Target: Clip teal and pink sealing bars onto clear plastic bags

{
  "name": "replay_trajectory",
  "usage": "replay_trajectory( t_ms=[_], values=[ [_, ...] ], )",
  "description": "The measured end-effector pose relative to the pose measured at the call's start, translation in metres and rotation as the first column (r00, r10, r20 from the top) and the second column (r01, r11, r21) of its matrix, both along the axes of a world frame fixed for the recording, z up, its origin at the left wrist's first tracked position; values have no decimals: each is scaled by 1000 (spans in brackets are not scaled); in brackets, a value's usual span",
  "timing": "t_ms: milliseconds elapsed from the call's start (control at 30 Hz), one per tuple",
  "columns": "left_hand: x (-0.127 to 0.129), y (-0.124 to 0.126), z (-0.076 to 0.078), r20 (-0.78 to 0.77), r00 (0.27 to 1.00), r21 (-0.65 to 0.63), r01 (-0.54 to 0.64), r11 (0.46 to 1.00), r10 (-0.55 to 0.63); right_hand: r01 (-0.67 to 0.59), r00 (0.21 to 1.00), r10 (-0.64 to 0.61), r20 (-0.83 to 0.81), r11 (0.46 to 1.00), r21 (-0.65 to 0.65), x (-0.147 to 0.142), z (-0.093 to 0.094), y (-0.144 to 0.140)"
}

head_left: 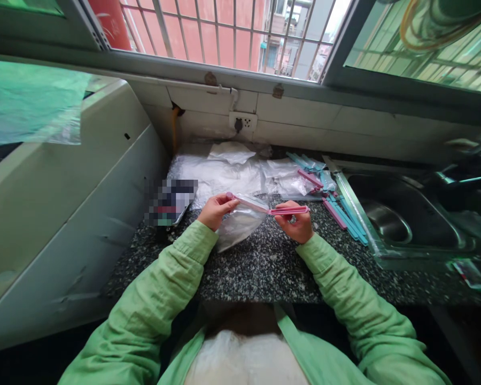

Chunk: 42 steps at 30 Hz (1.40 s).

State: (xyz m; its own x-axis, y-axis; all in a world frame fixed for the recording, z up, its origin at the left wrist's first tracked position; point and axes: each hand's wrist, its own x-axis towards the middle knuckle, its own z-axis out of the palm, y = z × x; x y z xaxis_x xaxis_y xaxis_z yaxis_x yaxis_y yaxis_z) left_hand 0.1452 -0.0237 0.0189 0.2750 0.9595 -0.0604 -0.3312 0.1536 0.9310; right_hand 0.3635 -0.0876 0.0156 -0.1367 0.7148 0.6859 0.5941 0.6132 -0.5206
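A clear plastic bag (242,227) hangs above the counter, its upper edge pinched between the thumb and fingers of my left hand (215,211). Closed around a pink bag sealing clip (291,210) is my right hand (295,224), at the bag's upper right corner. The clip's right part sticks out past the bag; a paler strip runs along the bag's upper edge to a pink end by my left thumb. How the clip's parts join is too small to tell. Several pink and blue sealing clips (347,219) lie right of my right hand.
Clear plastic bags (224,168) cover the counter's back, by the wall socket (244,123). A steel sink (417,214) is at right, with a small packet (473,274) before it. A blurred-out item (172,202) lies left, beside a large pale appliance (84,187). The speckled countertop (260,278) ends near my body.
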Motion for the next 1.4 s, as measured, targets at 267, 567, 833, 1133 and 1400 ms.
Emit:
replay_trajectory(
  t_ms=[267, 567, 833, 1133, 1400],
  values=[
    [3, -3, 2, -11, 1000, -26, 8, 1000, -9, 16, 999, -13, 52, 998, -66, -4, -5, 4],
    [3, -4, 3, -34, 999, -11, 24, 1000, -24, 10, 999, -8, 52, 999, -50, -7, -7, 4],
    [4, -5, 2, -43, 998, 5, 54, 999, -54, 4, 998, -4, 65, 1000, -1, -9, -5, 1],
    [4, -4, -2, -68, 996, 16, 65, 998, -64, 37, 997, -36, 72, 999, -24, -9, -9, 0],
    [3, -3, -6, -127, 990, 41, 62, 997, -56, 34, 997, -35, 74, 999, 10, -10, -8, -1]
  ],
)
